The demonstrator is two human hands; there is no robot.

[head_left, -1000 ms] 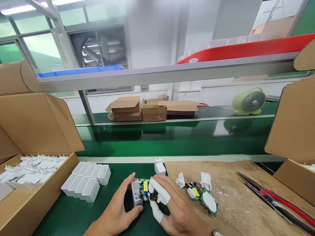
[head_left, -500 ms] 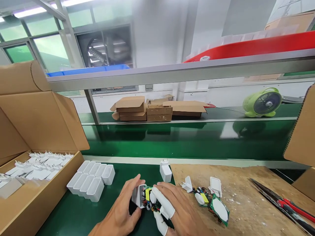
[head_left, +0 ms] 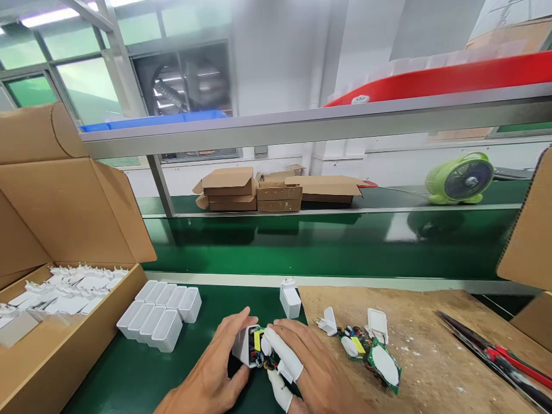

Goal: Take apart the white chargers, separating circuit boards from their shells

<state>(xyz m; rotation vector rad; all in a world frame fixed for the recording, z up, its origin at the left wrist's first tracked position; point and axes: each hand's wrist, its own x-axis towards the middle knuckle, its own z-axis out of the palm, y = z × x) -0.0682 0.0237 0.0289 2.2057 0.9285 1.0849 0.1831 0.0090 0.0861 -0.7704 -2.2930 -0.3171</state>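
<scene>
My left hand (head_left: 215, 362) grips a white plastic housing (head_left: 242, 346) between thumb and fingers. A small circuit board (head_left: 262, 348) with a yellow part and white glue sits at the housing's open side, partly inside it. Closed on the board's other end is my right hand (head_left: 314, 362), with white covers on its thumb and index finger; a white piece shows between them. Beyond the hands, a white adapter (head_left: 290, 301) stands on the green surface. Right of them lie a second board assembly (head_left: 371, 353), a white plug piece (head_left: 329, 322) and a white cover (head_left: 378, 325).
White housings (head_left: 155, 322) stand in rows left of my hands. A cardboard box (head_left: 73, 351) of white parts is farther left. Red-handled pliers (head_left: 491, 351) and tweezers rest on the wooden board (head_left: 431, 322). A green fan (head_left: 461, 178) is behind, at right.
The board sits slightly closer to the white housing, and my right hand has shifted a little left with it. My left hand keeps its grip.
</scene>
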